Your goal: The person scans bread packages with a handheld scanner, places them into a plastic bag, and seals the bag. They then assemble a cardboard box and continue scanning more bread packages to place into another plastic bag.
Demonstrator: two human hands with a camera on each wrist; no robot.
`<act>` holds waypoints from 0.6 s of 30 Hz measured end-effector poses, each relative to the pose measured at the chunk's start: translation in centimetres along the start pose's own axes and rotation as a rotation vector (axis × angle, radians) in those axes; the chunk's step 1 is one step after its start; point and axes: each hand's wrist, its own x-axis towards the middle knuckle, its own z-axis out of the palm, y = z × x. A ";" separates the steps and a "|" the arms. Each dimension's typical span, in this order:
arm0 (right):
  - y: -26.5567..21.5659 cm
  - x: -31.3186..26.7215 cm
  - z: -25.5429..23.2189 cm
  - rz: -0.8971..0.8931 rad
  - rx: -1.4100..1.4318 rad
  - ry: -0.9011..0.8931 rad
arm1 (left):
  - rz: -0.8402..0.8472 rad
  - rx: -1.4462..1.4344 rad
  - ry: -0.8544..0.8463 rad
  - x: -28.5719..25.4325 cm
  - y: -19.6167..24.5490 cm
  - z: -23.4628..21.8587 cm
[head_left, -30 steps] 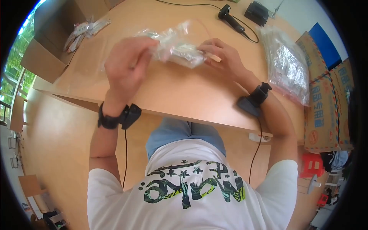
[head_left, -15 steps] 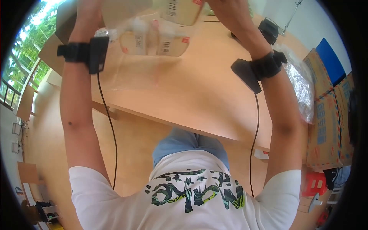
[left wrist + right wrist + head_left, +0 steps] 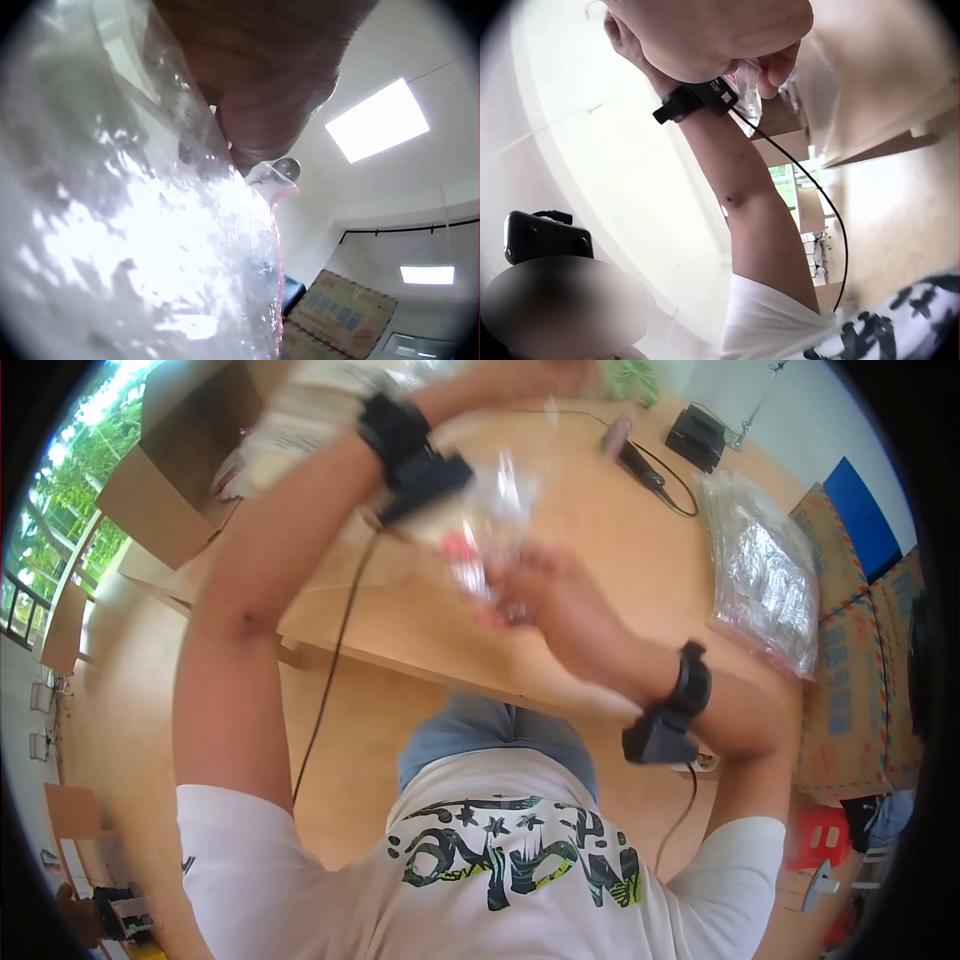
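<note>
A clear plastic bag (image 3: 505,495) with a pink edge hangs crumpled and blurred between the hands, above the table. The right hand (image 3: 545,585) pinches its gathered lower part, where a red patch shows. At the top of the head view, the left hand (image 3: 530,378) reaches across to the right, blurred and partly cut off. Shiny film (image 3: 165,255) fills the left wrist view right against this hand, whose fingertips are hidden. Pale printed packets (image 3: 300,445) appear behind the left forearm, inside clear film.
An open cardboard box (image 3: 165,490) stands at the left. A barcode scanner (image 3: 640,465) and a black device (image 3: 697,435) lie toward the back. A stack of clear bags (image 3: 765,580) is at the right, beside large printed cartons (image 3: 850,680).
The bag with the packets was raised at the far side half a second ago. Since then the left arm has swung right across the view, and the right hand has come down nearer the body.
</note>
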 end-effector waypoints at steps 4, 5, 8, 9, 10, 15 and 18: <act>4.5 -5.2 -2.2 0.423 0.165 -0.017 | -0.103 0.004 -0.451 -7.3 0.5 12.4; 4.3 -6.1 -2.5 0.504 0.234 -0.015 | -0.099 0.024 -0.531 -8.3 0.6 13.9; 1.2 -8.0 -3.4 0.591 0.109 -0.244 | -0.009 0.016 -0.347 -10.8 1.7 15.3; 0.2 -8.5 -4.1 0.565 -0.001 -0.314 | -0.023 0.030 -0.302 -11.5 2.9 14.7; -0.8 -9.1 -5.2 0.536 -0.110 -0.385 | -0.037 0.047 -0.258 -12.0 4.5 13.5; -0.9 -10.5 -11.0 0.091 -0.677 -0.079 | -0.186 0.328 -0.355 -17.6 11.8 11.1; 0.7 -9.1 -12.7 -0.267 -1.054 0.021 | -0.179 0.512 -0.425 -19.5 13.0 12.4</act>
